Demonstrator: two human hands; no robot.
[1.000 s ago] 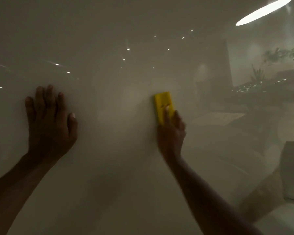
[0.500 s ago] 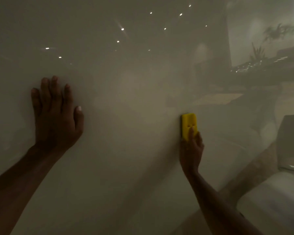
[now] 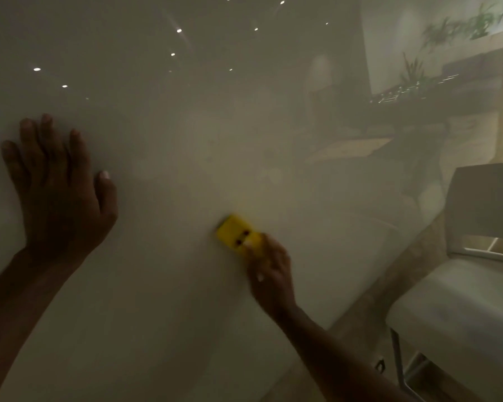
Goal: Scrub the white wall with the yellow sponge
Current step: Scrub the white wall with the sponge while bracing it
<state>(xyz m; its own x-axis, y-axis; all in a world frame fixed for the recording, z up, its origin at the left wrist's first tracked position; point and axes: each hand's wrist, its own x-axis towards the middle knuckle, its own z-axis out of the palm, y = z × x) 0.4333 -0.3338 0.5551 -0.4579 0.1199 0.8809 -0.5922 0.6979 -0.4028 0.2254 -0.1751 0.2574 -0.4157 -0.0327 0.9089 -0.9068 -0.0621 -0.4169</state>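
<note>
Left hand flat and spread on glossy white wall, right hand gripping tilted yellow sponge against wall, pale chair at right

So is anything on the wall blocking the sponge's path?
Nothing visible. The right hand presses the sponge onto bare wall; the left hand lies flat well off to the side.

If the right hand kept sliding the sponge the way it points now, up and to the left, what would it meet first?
Probably only bare white wall; the right hand and yellow sponge aim above the left hand.
</note>
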